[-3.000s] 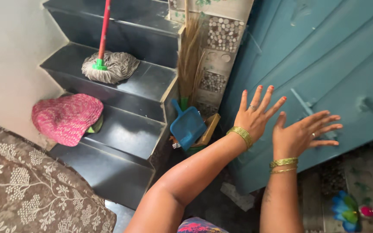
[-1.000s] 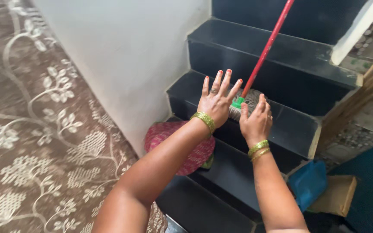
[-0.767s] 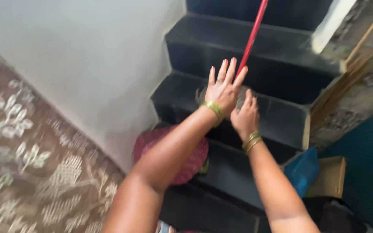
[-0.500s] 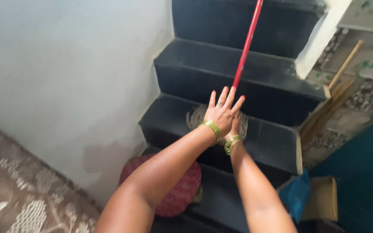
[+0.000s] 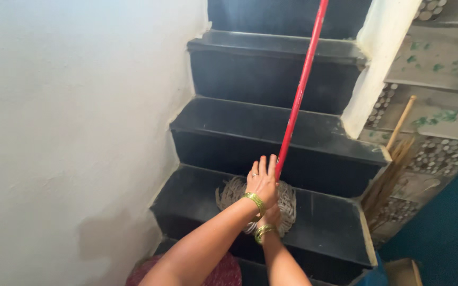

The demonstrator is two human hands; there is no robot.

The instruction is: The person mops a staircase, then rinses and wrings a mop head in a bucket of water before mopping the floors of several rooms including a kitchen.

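Your left hand [image 5: 262,181], fingers straight and holding nothing, rests beside the red mop handle [image 5: 299,90]. Right hand [image 5: 271,217] sits hidden beneath it; grip unclear. Mop head [image 5: 287,204] on the near step [image 5: 324,222], handle leaning far-right up the stairs.

A straw broom [image 5: 389,170] with a wooden handle leans beside the dark stone stairs [image 5: 250,122]; a pink woven mat [image 5: 223,273] lies below.

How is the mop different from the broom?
The mop has a smooth red stick; the broom has a thin tan one. The mop's end is a heap of whitish strings on a step, where both hands reach; the broom's is stiff brown bristles beside the stairs, untouched. Both stand leaning.
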